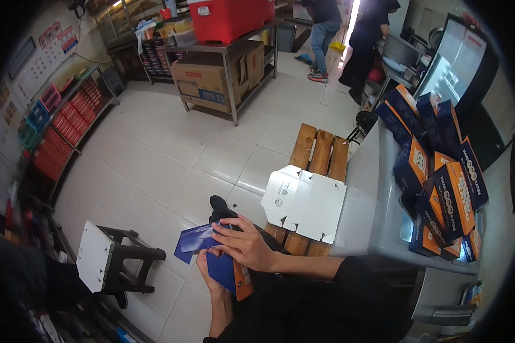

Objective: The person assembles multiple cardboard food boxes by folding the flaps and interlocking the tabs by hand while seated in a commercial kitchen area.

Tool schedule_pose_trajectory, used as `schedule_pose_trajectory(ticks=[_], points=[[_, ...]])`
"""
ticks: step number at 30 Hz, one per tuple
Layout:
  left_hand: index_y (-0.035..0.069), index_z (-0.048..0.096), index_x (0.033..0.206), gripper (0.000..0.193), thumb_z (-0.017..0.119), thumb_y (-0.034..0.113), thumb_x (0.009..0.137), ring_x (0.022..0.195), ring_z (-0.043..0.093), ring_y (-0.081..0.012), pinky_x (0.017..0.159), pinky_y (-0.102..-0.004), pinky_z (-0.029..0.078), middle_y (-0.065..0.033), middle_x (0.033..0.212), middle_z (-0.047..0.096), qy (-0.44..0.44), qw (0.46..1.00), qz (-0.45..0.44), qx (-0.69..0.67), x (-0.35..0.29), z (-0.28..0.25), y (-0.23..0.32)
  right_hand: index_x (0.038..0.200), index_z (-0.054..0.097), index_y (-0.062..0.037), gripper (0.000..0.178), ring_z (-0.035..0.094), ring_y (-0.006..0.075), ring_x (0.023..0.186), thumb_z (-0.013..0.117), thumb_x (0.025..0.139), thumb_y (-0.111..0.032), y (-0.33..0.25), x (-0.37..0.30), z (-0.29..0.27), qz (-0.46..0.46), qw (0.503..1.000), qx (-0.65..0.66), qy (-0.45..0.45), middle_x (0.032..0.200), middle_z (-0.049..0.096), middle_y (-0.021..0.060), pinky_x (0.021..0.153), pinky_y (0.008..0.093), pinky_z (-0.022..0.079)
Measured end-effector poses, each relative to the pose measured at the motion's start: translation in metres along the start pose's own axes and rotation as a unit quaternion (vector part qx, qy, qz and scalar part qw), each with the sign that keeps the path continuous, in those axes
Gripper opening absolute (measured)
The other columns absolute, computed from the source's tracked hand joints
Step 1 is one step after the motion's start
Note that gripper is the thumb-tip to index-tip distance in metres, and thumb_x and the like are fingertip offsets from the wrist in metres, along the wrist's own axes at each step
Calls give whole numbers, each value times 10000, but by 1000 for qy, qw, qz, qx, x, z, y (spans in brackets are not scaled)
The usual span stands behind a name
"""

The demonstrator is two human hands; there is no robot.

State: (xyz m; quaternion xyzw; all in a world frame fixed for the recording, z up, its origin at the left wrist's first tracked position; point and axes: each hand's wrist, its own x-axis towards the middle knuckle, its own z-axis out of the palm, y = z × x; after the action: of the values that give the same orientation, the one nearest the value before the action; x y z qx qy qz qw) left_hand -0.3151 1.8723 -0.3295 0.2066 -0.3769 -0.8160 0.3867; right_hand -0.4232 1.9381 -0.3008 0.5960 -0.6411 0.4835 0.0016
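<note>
A blue and orange paper food box (220, 270), partly folded, is held in front of my body, its blue flaps standing out to the left. My left hand (210, 278) grips it from below and the near side, with some fingers hidden behind the cardboard. Across the top, my right hand (245, 244) has its fingers bent over the flap and closed on the box. Flat white unfolded cartons (309, 201) lie on a slatted wooden bench (303, 143) just beyond my right hand.
Several folded blue and orange boxes (440, 188) are piled on a white chest freezer (363, 194) at right. A dark stool (133, 263) bears white card at left. Beyond are a metal table (232, 86) with a red cooler (226, 20) and two people standing.
</note>
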Motion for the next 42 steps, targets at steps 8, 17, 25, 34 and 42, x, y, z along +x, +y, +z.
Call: schedule_pose_trajectory(ticks=[8, 17, 25, 34, 42], points=[[-57, 560, 915, 142, 543, 59, 834, 740, 570, -91, 690, -214, 476, -60, 792, 602, -275, 747, -169, 580, 22, -42, 7, 915, 624, -71, 278, 578, 243, 815, 532, 829, -319, 39, 57, -35, 12, 998, 21, 54, 807, 628, 70, 991, 421, 231], [-86, 581, 908, 157, 573, 35, 810, 700, 525, -50, 652, -189, 433, -29, 755, 599, -254, 824, -216, 457, 43, -70, 26, 799, 598, -68, 199, 557, 227, 698, 617, 768, -264, 42, 34, -27, 127, 955, 152, -222, 687, 544, 76, 642, 328, 428], [-38, 592, 887, 140, 596, 37, 770, 636, 532, -56, 572, -213, 422, -49, 686, 598, -271, 756, -171, 570, 34, -37, 46, 844, 550, -56, 187, 534, 246, 843, 623, 710, -165, 23, 4, -4, -129, 947, -140, -257, 803, 564, 89, 715, 352, 379], [59, 269, 1314, 794, 684, 3, 639, 1263, 265, -288, 1021, -418, 228, -158, 1355, 287, 107, 680, 264, 676, 5, 16, 58, 753, 537, -74, 178, 546, 286, 567, 623, 718, -226, 25, -10, -4, 20, 951, -134, -279, 543, 536, 102, 630, 371, 378], [-14, 323, 1279, 584, 592, 43, 763, 1135, 414, -201, 926, -308, 340, -166, 1296, 377, 1, 869, -21, 494, 24, -67, 94, 786, 539, -87, 195, 552, 262, 655, 620, 732, -257, -1, -22, 17, 37, 940, -124, -316, 630, 548, 103, 682, 370, 368]])
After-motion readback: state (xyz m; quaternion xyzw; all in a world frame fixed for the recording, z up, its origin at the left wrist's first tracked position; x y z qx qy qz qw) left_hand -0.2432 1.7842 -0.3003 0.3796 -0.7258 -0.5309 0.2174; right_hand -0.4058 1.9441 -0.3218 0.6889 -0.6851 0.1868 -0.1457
